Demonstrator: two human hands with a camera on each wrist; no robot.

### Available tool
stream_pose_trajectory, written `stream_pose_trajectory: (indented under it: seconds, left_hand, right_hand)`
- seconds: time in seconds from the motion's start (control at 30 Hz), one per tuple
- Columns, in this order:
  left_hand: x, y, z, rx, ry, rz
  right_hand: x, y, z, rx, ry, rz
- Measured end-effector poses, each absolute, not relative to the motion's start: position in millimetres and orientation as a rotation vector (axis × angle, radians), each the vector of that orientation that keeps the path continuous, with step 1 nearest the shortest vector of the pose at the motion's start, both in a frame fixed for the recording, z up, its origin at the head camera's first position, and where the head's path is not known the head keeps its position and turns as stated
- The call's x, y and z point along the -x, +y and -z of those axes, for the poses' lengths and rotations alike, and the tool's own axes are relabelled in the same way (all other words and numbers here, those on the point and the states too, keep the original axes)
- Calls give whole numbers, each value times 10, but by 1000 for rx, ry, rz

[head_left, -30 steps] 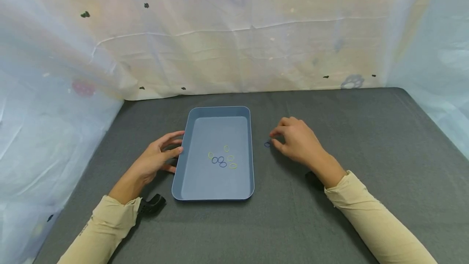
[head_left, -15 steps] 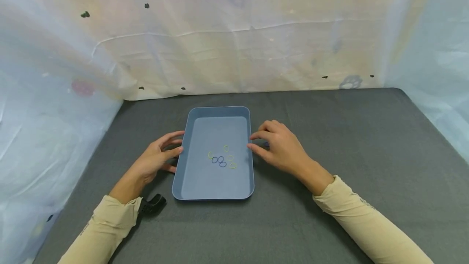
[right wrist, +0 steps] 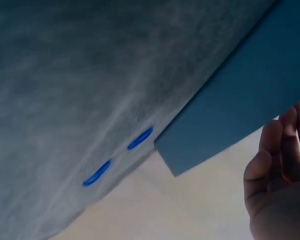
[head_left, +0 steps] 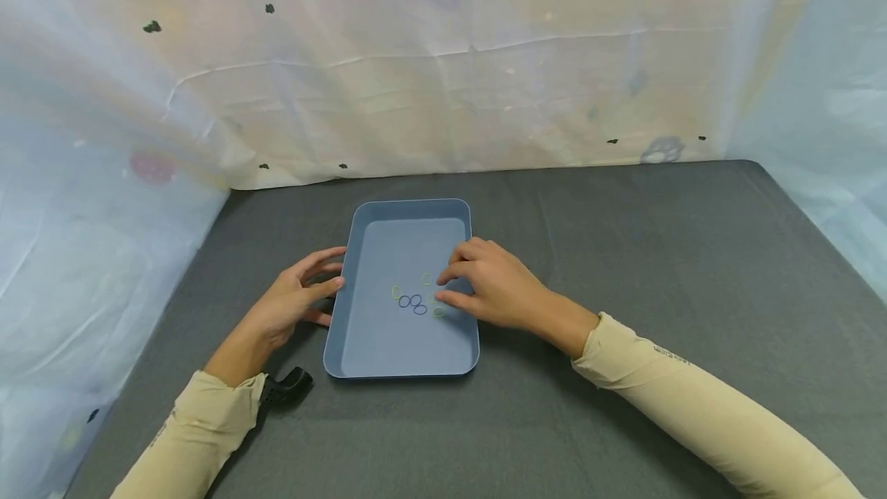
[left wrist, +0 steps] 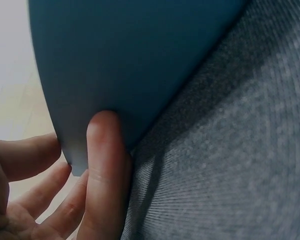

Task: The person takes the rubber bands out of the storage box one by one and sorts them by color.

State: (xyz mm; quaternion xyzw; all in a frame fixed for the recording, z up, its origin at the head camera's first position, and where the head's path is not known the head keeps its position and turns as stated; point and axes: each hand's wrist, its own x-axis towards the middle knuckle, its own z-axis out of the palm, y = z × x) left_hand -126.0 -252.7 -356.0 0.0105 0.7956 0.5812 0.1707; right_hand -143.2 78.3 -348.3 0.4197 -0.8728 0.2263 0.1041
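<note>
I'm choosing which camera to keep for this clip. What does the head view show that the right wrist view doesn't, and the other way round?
Only the head view shows the left hand touching the tray's left rim, the small yellow-green and blue bands inside the tray, and the right hand over its right side.

Only the right wrist view shows two blue bands lying on the grey cloth outside the tray.

Both show the blue tray, the grey cloth and the right hand's fingers.
</note>
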Motion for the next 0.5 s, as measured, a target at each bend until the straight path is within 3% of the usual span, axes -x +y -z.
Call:
stream_pose_trajectory:
  seconds: [0.5]
  left_hand:
    - [1256,-2506,3545,-12,2275,-1644]
  right_hand:
    - [1495,578,3520,-1406,-2612,-466]
